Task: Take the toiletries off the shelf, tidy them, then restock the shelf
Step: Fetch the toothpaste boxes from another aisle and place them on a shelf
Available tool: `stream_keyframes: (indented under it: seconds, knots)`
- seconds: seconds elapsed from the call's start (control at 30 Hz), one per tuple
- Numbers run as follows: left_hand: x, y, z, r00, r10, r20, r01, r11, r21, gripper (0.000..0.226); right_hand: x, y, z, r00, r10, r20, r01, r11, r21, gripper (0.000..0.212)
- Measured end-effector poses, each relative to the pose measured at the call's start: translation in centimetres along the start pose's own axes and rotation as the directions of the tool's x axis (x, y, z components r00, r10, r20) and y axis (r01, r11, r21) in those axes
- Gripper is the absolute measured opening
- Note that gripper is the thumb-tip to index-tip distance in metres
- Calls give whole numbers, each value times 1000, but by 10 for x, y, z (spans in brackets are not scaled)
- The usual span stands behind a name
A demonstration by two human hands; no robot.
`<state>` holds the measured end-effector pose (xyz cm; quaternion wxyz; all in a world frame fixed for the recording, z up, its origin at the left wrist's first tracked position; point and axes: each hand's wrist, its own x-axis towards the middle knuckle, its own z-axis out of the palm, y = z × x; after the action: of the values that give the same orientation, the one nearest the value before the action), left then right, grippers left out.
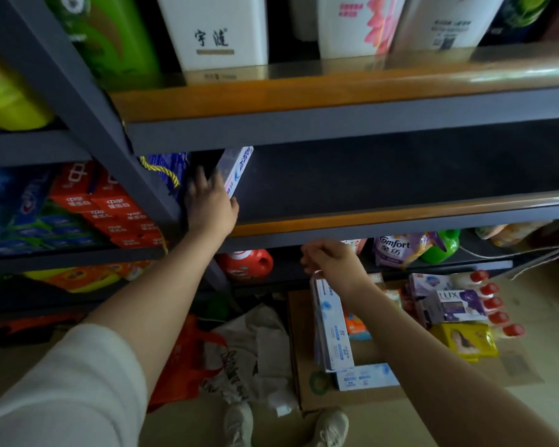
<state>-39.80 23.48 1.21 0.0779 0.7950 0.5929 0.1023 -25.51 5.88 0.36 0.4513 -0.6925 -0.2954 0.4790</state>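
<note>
A white and pink toothpaste box (238,169) stands tilted at the left end of the dark middle shelf (384,175). My left hand (210,201) reaches into the shelf and grips the box, thumb on its front edge. My right hand (329,259) hangs below the shelf edge with loosely curled fingers and holds nothing. On the floor lies a flat cardboard sheet (307,350) with blue and white toothpaste boxes (331,324), a purple LUX soap box (455,306), a yellow pack (468,341) and red-capped bottles (494,301).
The top shelf carries white boxes (217,30) and a green bottle (110,37). Red toothpaste boxes (110,208) fill the left bay. A red detergent jug (247,264) and a Comfort pouch (397,251) stand on the bottom shelf. Bags (239,350) lie by my shoes.
</note>
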Motion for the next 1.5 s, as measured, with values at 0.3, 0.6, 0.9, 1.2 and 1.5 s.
stream_keyframes:
  seconds: [0.3,0.6,0.9,1.2,1.5]
  knots:
    - [-1,10,5,991,-79,105,102,966,-237,44,24,-22,7,1000,-20,-3,20,1000,15,20]
    - [-98,15,-43,923,367,-116,-380,822,-424,40,5,-30,-20,962,229,-148,-113,828,549,39]
    - [-142,-11,-61,899,421,-122,-413,723,-554,45,-31,-13,-4,934,356,28,-223,518,826,28]
    - [-146,-29,-60,955,197,223,132,394,-910,21,-63,-20,25,976,219,11,-149,629,763,26]
    - [-142,-49,-62,829,518,210,-259,690,-676,46,-89,-34,45,953,185,-238,-40,859,510,31]
